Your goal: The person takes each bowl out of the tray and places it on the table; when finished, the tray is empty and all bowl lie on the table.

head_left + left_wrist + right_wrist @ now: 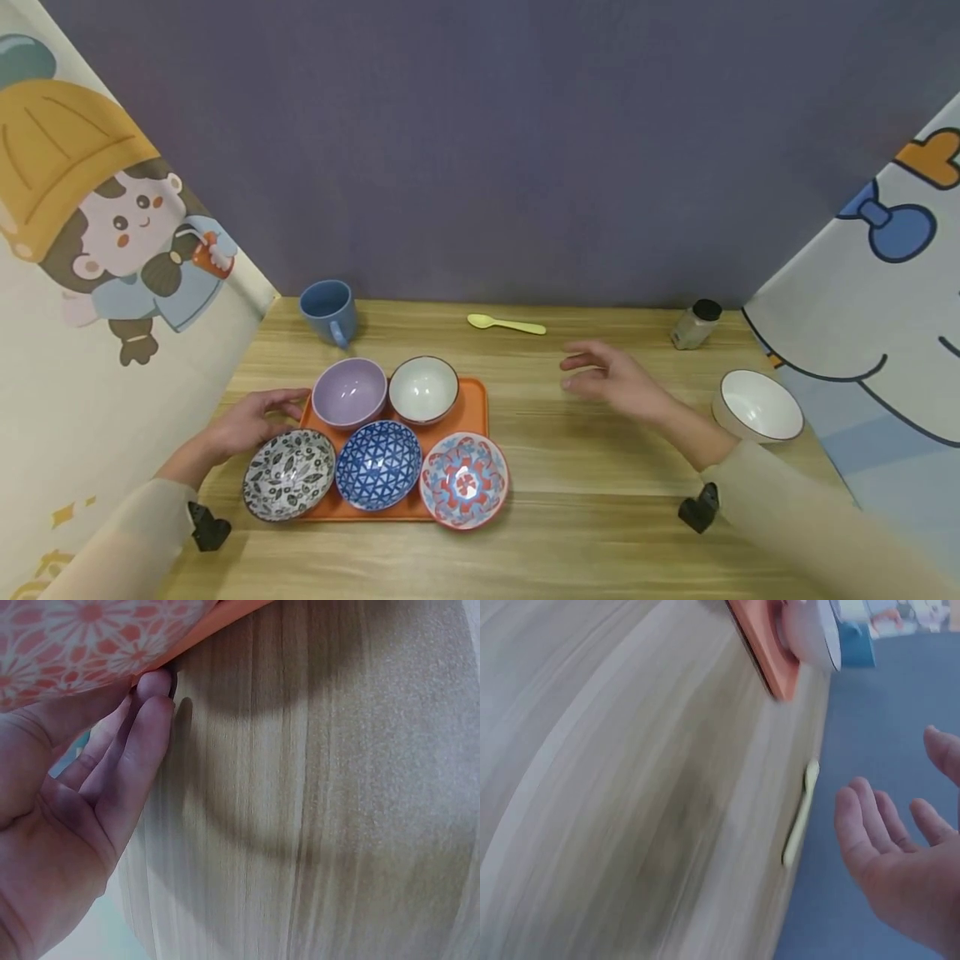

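The left hand [258,417] is at the left edge of an orange tray [474,408], fingers fairly straight, their tips at the rim just beyond a bowl. The right hand [615,379] hangs in the air over the tabletop [585,533], right of the tray, its fingers loosely bent around nothing.

The tray lies left of centre and bears five upright bowls in two rows. In the far row, a lilac bowl [350,393] is at left, with a white bowl with a dark rim [424,390] beside it. In the near row, from left to right, are a black-and-white leaf-patterned bowl [289,475], a blue-and-white triangle-patterned bowl [378,465] and a red-and-blue floral bowl [465,482]. The leaf and floral bowls overhang the tray's near corners. All five show their inner surfaces down to the bottom.

Beyond the tray, at far left, stands a blue mug [328,312], handle toward the near side. A pale yellow spoon [506,324] lies along the far middle. At far right stands a small jar with a black lid [694,325]; its contents cannot be made out. Nearer, at the right, sits another white bowl [757,406].
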